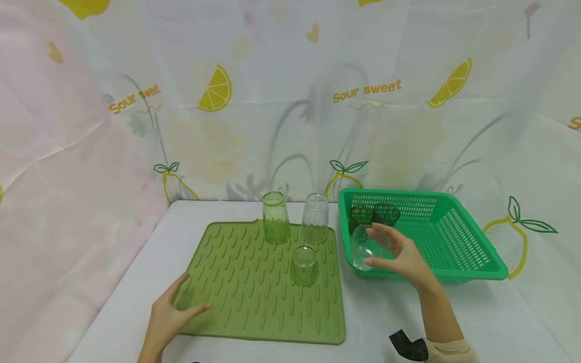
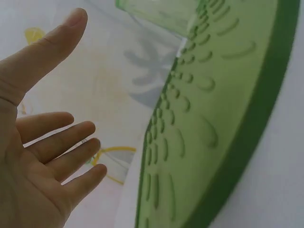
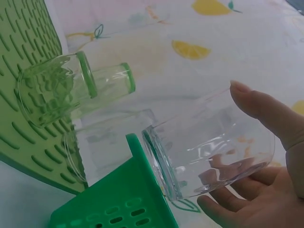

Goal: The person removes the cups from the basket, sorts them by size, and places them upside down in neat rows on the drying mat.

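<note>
My right hand (image 1: 404, 259) holds a short clear drinking glass (image 1: 362, 252) between thumb and fingers, over the front left corner of the green plastic basket (image 1: 483, 272). In the right wrist view the glass (image 3: 204, 152) is tilted, its thick base toward the basket's rim. Inside the basket, two dark-looking glasses, one on the left (image 1: 358, 217) and one on the right (image 1: 386, 214), stand behind it. My left hand (image 1: 165, 315) is at the left edge of the green drying mat (image 1: 245, 307), fingers and thumb spread, holding nothing.
Toward the mat's right side stand a tall green-tinted glass (image 1: 276, 224), a tall clear glass (image 1: 315, 219) and a shorter glass (image 1: 303, 269). Mat and basket rest on a white table (image 1: 136, 277). A lemon-print curtain (image 1: 272, 101) hangs behind.
</note>
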The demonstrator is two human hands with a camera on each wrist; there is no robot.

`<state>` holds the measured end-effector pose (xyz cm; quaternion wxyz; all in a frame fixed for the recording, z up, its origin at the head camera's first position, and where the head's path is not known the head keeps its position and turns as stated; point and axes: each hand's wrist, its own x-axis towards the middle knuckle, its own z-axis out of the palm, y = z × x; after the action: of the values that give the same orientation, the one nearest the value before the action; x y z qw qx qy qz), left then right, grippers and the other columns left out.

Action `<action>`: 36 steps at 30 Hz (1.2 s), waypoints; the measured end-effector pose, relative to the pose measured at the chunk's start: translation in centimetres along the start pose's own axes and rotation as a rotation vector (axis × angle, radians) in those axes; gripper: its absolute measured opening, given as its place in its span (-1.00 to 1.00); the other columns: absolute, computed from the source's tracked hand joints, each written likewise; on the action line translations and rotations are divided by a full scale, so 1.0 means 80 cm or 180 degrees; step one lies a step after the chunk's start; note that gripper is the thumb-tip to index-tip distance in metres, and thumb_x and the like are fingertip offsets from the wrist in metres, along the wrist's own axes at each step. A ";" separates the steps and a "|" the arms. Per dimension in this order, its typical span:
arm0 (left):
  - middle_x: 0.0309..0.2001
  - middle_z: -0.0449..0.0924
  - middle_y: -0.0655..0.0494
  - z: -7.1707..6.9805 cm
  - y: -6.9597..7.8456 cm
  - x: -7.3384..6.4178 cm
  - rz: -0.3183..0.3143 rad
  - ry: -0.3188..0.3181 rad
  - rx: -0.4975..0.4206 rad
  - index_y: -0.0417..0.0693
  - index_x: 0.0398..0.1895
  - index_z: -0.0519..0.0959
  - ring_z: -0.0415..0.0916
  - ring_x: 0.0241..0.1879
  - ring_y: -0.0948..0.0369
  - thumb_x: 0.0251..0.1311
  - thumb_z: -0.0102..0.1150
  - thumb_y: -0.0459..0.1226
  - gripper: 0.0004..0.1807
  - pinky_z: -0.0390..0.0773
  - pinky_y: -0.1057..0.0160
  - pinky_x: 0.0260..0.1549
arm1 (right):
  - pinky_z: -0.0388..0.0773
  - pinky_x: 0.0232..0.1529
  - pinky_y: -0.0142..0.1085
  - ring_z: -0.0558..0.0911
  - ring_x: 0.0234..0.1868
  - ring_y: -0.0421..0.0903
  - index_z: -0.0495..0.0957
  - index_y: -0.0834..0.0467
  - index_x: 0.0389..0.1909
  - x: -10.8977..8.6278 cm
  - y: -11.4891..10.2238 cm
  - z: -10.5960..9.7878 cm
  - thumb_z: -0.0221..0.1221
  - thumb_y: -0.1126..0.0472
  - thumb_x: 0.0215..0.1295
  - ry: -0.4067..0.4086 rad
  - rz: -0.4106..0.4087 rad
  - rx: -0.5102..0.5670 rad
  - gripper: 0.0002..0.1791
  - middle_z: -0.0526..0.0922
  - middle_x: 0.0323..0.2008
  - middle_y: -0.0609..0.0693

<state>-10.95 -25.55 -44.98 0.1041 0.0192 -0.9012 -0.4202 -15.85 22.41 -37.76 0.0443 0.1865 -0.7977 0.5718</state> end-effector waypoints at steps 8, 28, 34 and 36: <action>0.17 0.49 -0.10 0.019 0.050 0.015 0.0513 -0.0039 -0.0326 -0.23 0.26 0.37 0.46 0.10 -0.10 -0.23 0.54 -0.24 -0.13 0.47 0.06 0.10 | 0.32 0.14 -0.62 0.41 0.15 -0.43 0.16 0.44 0.29 0.001 0.005 0.012 0.32 0.48 0.00 -0.0073 -0.0228 0.0193 -0.19 0.48 0.14 -0.02; 0.04 0.59 -0.08 0.094 0.153 0.041 0.1781 -0.0621 -0.1175 -0.30 0.19 0.42 0.55 0.00 0.02 -0.22 0.51 -0.31 -0.21 0.58 0.08 -0.02 | 0.33 0.19 -0.54 0.41 0.19 -0.37 0.23 0.33 0.30 0.005 0.002 0.040 0.34 0.50 -0.05 -0.0207 -0.0434 0.0351 -0.18 0.42 0.16 0.29; 0.03 0.59 -0.08 0.113 0.173 0.044 0.1880 -0.0795 -0.1233 -0.30 0.20 0.41 0.54 0.01 0.04 -0.23 0.51 -0.29 -0.19 0.57 0.14 -0.01 | 0.35 0.19 -0.53 0.42 0.20 -0.36 0.24 0.33 0.29 0.007 0.001 0.047 0.34 0.51 -0.05 -0.0250 -0.0523 0.0410 -0.19 0.43 0.17 0.27; 0.04 0.59 -0.10 0.119 0.178 0.044 0.1903 -0.0860 -0.1281 -0.32 0.19 0.41 0.54 0.01 0.04 -0.24 0.52 -0.29 -0.19 0.57 0.15 0.00 | 0.34 0.19 -0.52 0.42 0.20 -0.35 0.26 0.30 0.29 0.007 0.001 0.050 0.34 0.51 -0.05 -0.0272 -0.0577 0.0444 -0.19 0.47 0.17 0.09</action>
<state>-15.60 -9.63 -39.47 0.1041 -0.3208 -0.7721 -0.5386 -15.83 18.60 -39.00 0.0486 0.2847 -0.7370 0.6110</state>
